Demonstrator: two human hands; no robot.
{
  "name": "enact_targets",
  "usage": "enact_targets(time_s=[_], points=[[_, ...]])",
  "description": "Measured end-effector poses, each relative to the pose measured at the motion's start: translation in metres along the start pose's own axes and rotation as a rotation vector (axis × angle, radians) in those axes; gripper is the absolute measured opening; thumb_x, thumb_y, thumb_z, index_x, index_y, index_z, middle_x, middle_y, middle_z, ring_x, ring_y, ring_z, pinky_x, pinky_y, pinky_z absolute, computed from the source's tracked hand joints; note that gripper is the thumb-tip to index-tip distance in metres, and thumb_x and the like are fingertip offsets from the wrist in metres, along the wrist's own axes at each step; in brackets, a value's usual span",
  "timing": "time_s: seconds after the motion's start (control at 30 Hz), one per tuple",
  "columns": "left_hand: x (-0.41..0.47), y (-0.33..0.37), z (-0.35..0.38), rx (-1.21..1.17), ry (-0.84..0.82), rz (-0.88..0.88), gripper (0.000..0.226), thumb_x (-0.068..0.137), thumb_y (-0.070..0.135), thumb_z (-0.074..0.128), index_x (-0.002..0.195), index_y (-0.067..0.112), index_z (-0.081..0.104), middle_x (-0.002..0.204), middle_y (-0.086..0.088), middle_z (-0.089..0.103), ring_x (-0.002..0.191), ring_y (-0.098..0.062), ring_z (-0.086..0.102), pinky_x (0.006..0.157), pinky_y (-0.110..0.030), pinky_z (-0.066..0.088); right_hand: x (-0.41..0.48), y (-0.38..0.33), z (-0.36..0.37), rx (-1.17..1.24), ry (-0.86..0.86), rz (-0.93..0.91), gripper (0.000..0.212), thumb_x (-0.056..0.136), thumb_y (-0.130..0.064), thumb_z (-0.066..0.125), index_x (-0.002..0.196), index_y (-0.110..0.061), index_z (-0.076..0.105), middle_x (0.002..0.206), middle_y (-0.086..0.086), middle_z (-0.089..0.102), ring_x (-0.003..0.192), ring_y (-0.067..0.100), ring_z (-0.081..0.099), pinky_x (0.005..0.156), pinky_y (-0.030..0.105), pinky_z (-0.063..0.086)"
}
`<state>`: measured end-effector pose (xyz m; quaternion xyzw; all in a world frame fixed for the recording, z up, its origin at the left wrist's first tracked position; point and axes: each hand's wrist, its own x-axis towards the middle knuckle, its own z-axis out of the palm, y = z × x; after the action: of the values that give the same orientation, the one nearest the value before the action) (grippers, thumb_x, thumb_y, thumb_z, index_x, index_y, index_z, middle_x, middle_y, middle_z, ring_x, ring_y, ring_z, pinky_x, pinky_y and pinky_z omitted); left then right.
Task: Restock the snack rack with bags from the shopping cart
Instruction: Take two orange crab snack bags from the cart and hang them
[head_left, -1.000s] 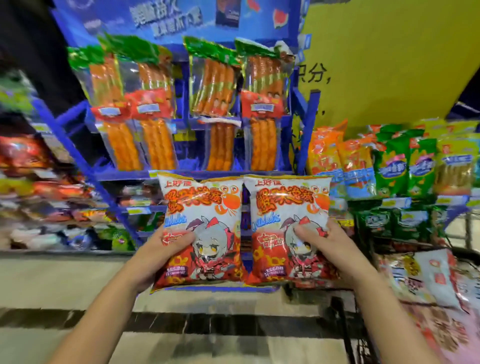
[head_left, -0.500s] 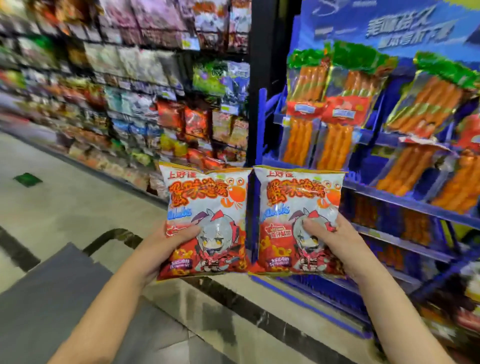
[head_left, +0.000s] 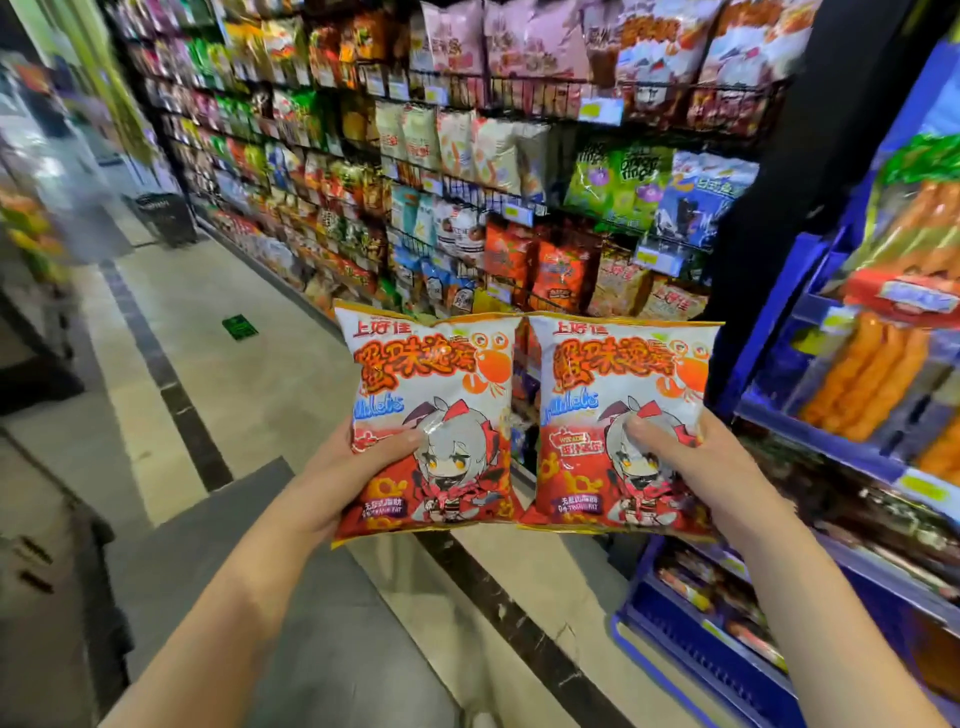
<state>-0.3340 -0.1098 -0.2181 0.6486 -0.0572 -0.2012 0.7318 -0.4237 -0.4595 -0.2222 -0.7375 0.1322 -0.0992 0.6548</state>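
A single head-worn camera looks forward and down along a shop aisle, wide-angle, so edges bend. It sits close above the left hand (head_left: 337, 467) and right hand (head_left: 696, 467), whose forearms run in from the bottom corners. Beyond the hands rises the snack rack (head_left: 467, 156); right of the right hand stands a blue shelf (head_left: 810, 431); below them lies floor (head_left: 249, 374).
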Motion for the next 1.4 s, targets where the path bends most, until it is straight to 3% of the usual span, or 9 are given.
enact_targets(time_s=[0.23,0.37,0.47,0.63,0.87,1.07,1.23,1.3,1.4], points=[[0.114,0.034,-0.027,0.045,0.079,0.005,0.109,0.030,0.049,0.104,0.126,0.018,0.062,0.114,-0.017,0.077,0.099,-0.038,0.076,0.082,-0.048,0.064,0.132,-0.007,0.031,0.013,-0.037,-0.034,0.064,0.074,-0.055,0.084,0.130,-0.036,0.061,0.117,-0.015,0.075,0.106,0.010,0.073,0.099,0.045,0.056],[0.176,0.057,-0.040,0.103,0.109,0.001,0.117,0.025,0.056,0.103,0.129,0.019,0.062,0.114,-0.015,0.077,0.099,-0.038,0.076,0.088,-0.052,0.062,0.195,-0.021,0.037,0.022,-0.034,-0.056,0.063,0.076,-0.050,0.082,0.132,-0.036,0.057,0.119,-0.016,0.074,0.099,0.001,0.072,0.079,0.023,0.056],[0.216,0.076,-0.042,0.096,0.046,0.045,0.112,0.036,0.055,0.102,0.132,0.019,0.059,0.115,-0.014,0.077,0.099,-0.037,0.076,0.079,-0.044,0.065,0.235,-0.034,0.036,-0.035,0.001,-0.072,0.076,0.073,-0.060,0.084,0.140,-0.043,0.051,0.130,-0.022,0.065,0.118,0.005,0.062,0.098,0.034,0.050],[0.286,0.109,-0.034,0.090,-0.094,0.111,0.054,0.084,0.027,0.080,0.133,0.019,0.060,0.118,-0.012,0.076,0.102,-0.035,0.076,0.080,-0.039,0.065,0.287,-0.054,0.029,-0.046,0.095,-0.101,0.076,0.069,-0.066,0.086,0.135,-0.050,0.053,0.133,-0.023,0.064,0.124,0.006,0.060,0.110,0.045,0.047],[0.424,0.136,-0.034,0.106,-0.219,0.192,0.075,0.062,0.031,0.096,0.130,0.020,0.066,0.119,-0.007,0.077,0.108,-0.032,0.074,0.095,-0.045,0.059,0.335,-0.071,0.021,-0.044,0.299,-0.135,0.080,0.063,-0.072,0.086,0.134,-0.052,0.054,0.132,-0.018,0.067,0.123,0.017,0.065,0.108,0.052,0.048],[0.532,0.189,-0.021,0.118,-0.470,0.208,0.107,0.040,0.053,0.102,0.133,0.017,0.064,0.119,-0.012,0.076,0.106,-0.035,0.075,0.101,-0.052,0.054,0.357,-0.111,0.037,-0.034,0.516,-0.205,0.068,0.075,-0.055,0.085,0.134,-0.038,0.057,0.121,-0.009,0.074,0.107,0.018,0.074,0.102,0.052,0.054],[0.583,0.239,0.004,0.095,-0.643,0.243,0.073,0.054,0.040,0.094,0.121,0.020,0.072,0.110,-0.011,0.079,0.094,-0.029,0.078,0.075,-0.041,0.065,0.369,-0.161,0.044,-0.073,0.690,-0.214,0.081,0.064,-0.066,0.088,0.132,-0.036,0.058,0.118,-0.006,0.076,0.103,0.020,0.075,0.098,0.050,0.056],[0.596,0.256,0.016,0.084,-0.705,0.265,0.058,0.065,0.029,0.094,0.118,0.017,0.073,0.109,-0.011,0.079,0.095,-0.029,0.078,0.075,-0.037,0.065,0.370,-0.180,0.046,-0.097,0.741,-0.241,0.067,0.072,-0.054,0.086,0.130,-0.031,0.061,0.114,-0.005,0.077,0.100,0.019,0.076,0.091,0.043,0.058],[0.610,0.277,0.036,0.060,-0.746,0.301,0.078,0.051,0.039,0.099,0.121,0.017,0.071,0.107,-0.009,0.080,0.094,-0.028,0.078,0.071,-0.032,0.064,0.370,-0.204,0.044,-0.116,0.794,-0.259,0.043,0.081,-0.039,0.077,0.121,-0.030,0.065,0.105,-0.006,0.079,0.092,0.016,0.078,0.073,0.030,0.060]])
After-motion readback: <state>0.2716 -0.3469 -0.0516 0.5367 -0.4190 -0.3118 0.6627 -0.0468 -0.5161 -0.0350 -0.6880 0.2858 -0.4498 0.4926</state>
